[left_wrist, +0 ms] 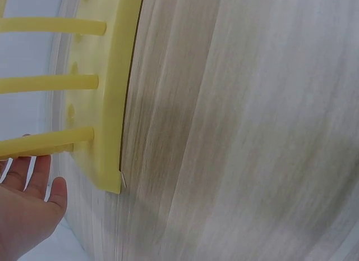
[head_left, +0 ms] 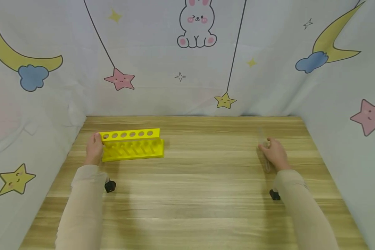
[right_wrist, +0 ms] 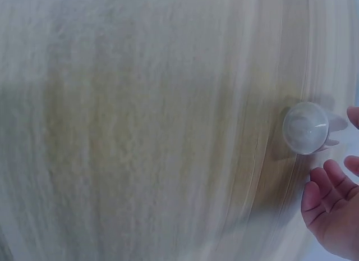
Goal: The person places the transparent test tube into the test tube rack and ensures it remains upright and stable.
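Observation:
A yellow test tube rack (head_left: 133, 150), with a row of holes along its top bar, stands at the left of the table. My left hand (head_left: 94, 148) grips its left end, thumb near the top bar. In the left wrist view, the fingers of that hand (left_wrist: 35, 199) lie against the end of the rack (left_wrist: 106, 115). On the right lies a clear test tube (head_left: 267, 164), pinched between the thumb and fingers of my right hand (head_left: 275, 153). The rounded end of the tube (right_wrist: 305, 128) faces the right wrist camera, with the other fingers (right_wrist: 331, 188) loosely bent below it.
The wood-grain table (head_left: 193, 194) spreads between both arms. A white cloth (head_left: 162, 59) printed with stars, moons and a rabbit hangs behind and along both sides. A small black piece (head_left: 110, 186) sits at the left wrist and another black piece (head_left: 274, 194) at the right wrist.

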The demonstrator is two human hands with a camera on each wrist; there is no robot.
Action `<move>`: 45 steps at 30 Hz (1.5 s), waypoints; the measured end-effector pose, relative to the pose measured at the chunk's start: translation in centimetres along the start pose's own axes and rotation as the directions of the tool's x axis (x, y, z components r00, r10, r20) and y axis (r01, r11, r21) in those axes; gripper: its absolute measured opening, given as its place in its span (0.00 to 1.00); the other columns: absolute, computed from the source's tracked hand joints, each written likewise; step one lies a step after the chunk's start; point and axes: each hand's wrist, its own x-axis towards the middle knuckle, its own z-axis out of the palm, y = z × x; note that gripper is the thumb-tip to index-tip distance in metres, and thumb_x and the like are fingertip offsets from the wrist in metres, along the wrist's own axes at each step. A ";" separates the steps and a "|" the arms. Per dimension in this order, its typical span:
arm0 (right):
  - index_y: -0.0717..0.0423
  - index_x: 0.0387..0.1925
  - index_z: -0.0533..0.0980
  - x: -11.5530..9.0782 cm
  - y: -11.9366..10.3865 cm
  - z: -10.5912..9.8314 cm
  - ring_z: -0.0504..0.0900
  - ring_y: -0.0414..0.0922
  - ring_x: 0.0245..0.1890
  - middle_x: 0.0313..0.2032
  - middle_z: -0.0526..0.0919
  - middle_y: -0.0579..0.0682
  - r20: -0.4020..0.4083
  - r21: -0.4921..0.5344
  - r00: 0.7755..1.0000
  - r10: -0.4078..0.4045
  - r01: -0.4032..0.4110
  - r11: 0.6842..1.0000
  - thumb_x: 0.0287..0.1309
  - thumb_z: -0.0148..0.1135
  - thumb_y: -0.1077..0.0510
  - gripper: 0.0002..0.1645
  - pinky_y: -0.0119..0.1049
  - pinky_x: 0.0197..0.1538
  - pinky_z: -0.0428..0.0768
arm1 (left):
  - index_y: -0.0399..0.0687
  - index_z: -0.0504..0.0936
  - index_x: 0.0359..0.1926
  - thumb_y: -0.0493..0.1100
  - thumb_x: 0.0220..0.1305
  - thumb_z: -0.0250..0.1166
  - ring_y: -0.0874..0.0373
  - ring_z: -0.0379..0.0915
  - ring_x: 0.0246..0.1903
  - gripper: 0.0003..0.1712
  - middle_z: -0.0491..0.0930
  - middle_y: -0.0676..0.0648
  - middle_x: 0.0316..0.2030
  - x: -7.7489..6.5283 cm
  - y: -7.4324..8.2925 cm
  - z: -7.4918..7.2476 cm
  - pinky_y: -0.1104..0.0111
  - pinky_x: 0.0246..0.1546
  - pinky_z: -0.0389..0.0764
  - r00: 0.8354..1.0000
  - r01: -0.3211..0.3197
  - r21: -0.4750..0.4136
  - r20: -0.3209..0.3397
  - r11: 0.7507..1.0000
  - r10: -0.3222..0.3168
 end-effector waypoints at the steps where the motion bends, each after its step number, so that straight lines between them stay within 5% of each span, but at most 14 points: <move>1: 0.71 0.60 0.55 0.1 0.0 0.1 0.71 0.62 0.46 0.49 0.69 0.71 0.003 0.001 1.000 0.003 -0.003 1.000 0.59 0.46 0.41 0.41 0.53 0.45 0.70 | 0.33 0.57 0.59 0.55 0.68 0.23 0.43 0.56 0.48 0.34 0.60 0.34 0.52 0.0 0.0 0.0 0.55 0.51 0.61 1.000 0.001 0.001 -0.001 1.000 -0.001; 20: 0.69 0.60 0.55 0.4 -0.9 0.2 0.69 0.62 0.50 0.51 0.68 0.70 0.035 0.005 0.998 0.047 -0.048 0.999 0.59 0.45 0.42 0.40 0.55 0.48 0.68 | 0.34 0.55 0.60 0.56 0.67 0.22 0.44 0.55 0.50 0.35 0.59 0.34 0.54 0.4 -0.3 0.0 0.54 0.55 0.59 1.000 0.015 -0.031 0.007 0.999 -0.015; 25: 0.68 0.61 0.55 0.7 -1.1 0.3 0.65 0.64 0.53 0.55 0.64 0.70 0.042 -0.009 0.997 0.064 -0.064 0.998 0.59 0.44 0.40 0.41 0.56 0.51 0.67 | 0.33 0.58 0.55 0.56 0.67 0.22 0.46 0.57 0.45 0.33 0.61 0.35 0.47 0.2 -0.3 0.1 0.57 0.48 0.61 1.000 -0.005 -0.030 -0.001 1.000 0.005; 45: 0.64 0.56 0.62 1.3 -1.5 0.5 0.73 0.57 0.42 0.53 0.69 0.67 0.030 -0.050 0.991 0.130 -0.128 0.990 0.56 0.47 0.38 0.38 0.41 0.31 0.72 | 0.34 0.59 0.47 0.55 0.68 0.23 0.49 0.58 0.39 0.30 0.62 0.40 0.39 0.3 -0.2 0.1 0.64 0.39 0.61 0.999 -0.034 -0.015 -0.025 0.999 0.034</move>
